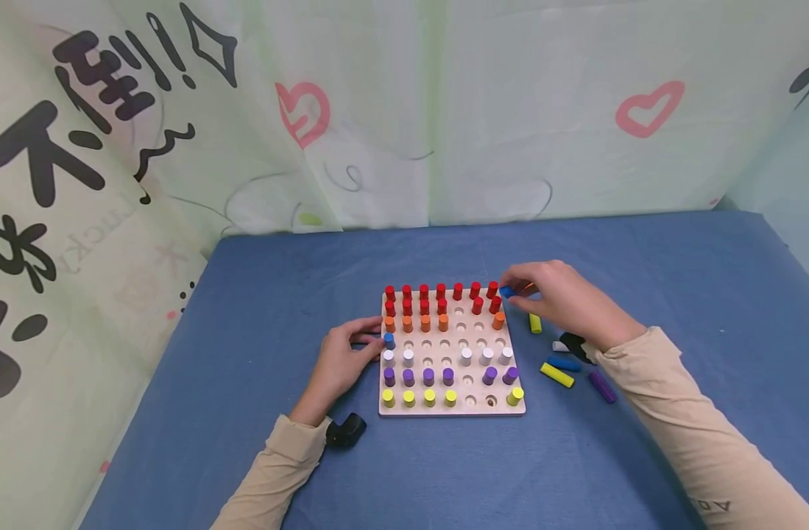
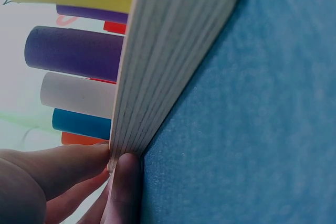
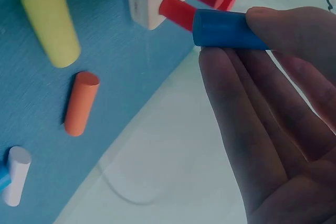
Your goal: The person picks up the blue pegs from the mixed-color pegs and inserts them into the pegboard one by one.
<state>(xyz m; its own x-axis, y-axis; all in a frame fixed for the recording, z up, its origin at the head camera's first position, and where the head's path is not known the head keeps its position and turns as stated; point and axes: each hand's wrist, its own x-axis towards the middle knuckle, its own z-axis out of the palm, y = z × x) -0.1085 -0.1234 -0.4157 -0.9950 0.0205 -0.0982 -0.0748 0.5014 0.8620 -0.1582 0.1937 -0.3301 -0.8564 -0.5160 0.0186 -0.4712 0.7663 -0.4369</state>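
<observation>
A square wooden pegboard (image 1: 453, 410) holds rows of red, orange, blue, white, purple and yellow pegs, with bare holes among them. My left hand (image 1: 343, 355) holds the board at its left edge. Close up in the left wrist view, thumb and fingers (image 2: 126, 184) touch the edge beside a blue peg (image 2: 81, 123). At the board's far right corner, my right hand (image 1: 553, 294) pinches another blue peg (image 3: 226, 29) between thumb and fingertips. That peg lies nearly level in the right wrist view, by a standing red peg (image 3: 177, 12).
Loose pegs lie right of the board: a yellow peg (image 1: 535, 324), another yellow peg (image 1: 556, 375), a blue peg (image 1: 564, 364), a purple peg (image 1: 602, 386), a white peg (image 3: 18, 176) and an orange peg (image 3: 82, 103). Blue cloth (image 1: 278, 287) covers the table; a printed curtain (image 1: 510, 162) hangs behind.
</observation>
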